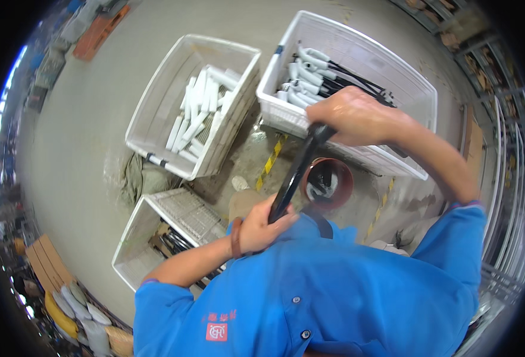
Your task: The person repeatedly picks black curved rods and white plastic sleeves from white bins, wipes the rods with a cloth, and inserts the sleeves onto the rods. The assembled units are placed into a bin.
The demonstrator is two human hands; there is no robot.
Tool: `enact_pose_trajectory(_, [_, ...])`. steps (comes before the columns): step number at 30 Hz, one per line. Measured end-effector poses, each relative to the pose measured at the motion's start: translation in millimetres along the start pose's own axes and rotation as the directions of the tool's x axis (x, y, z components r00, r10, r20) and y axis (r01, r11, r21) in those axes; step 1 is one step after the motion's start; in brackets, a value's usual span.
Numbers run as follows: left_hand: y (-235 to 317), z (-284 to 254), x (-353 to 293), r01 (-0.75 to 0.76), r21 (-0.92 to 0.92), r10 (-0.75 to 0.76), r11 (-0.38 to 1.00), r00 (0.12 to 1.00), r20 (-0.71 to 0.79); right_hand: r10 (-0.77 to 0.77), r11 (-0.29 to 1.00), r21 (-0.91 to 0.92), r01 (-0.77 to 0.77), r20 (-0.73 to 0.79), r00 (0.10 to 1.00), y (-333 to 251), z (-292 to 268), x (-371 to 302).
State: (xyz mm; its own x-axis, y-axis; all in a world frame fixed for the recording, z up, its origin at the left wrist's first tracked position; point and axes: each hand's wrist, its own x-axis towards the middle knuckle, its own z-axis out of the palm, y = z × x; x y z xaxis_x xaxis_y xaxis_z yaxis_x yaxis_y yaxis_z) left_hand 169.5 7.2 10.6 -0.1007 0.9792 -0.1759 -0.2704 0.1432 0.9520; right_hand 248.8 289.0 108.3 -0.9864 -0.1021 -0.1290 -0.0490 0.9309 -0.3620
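A long black tube slants between my two hands, in front of my blue shirt. My left hand, with a brown bracelet at the wrist, is wrapped round its lower end. Around the upper end, which looks bent or thicker, my right hand is closed; its fingers hide part of that end. Below the tube stands a reddish-brown bucket with dark pieces and whitish liquid or foam inside. My right hand is above the near edge of a white crate holding black rods with white-grey sleeves.
Left of it, another white crate holds several white tubes. A third crate with black rods sits by my left arm. Cloth lies between crates. Yellow-black tape marks the floor. Metal racks line the right side.
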Motion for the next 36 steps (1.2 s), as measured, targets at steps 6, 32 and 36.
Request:
enact_pose_trajectory(6, [7, -121, -19, 0.351, -0.365, -0.372, 0.862, 0.928, 0.014, -0.479, 0.783, -0.245, 0.572, 0.349, 0.805, -61, 54, 186])
enact_pose_trajectory(32, [-194, -283, -142, -0.287, -0.669, -0.709, 0.685, -0.054, -0.703, -0.019, 0.923, -0.222, 0.314, 0.788, 0.615, 175, 551, 619])
enact_pose_trajectory(36, [-227, -280, -121, -0.341, -0.693, -0.739, 0.635, -0.009, -0.673, -0.089, 0.854, -0.117, 0.506, 0.927, 0.365, 162, 700, 666])
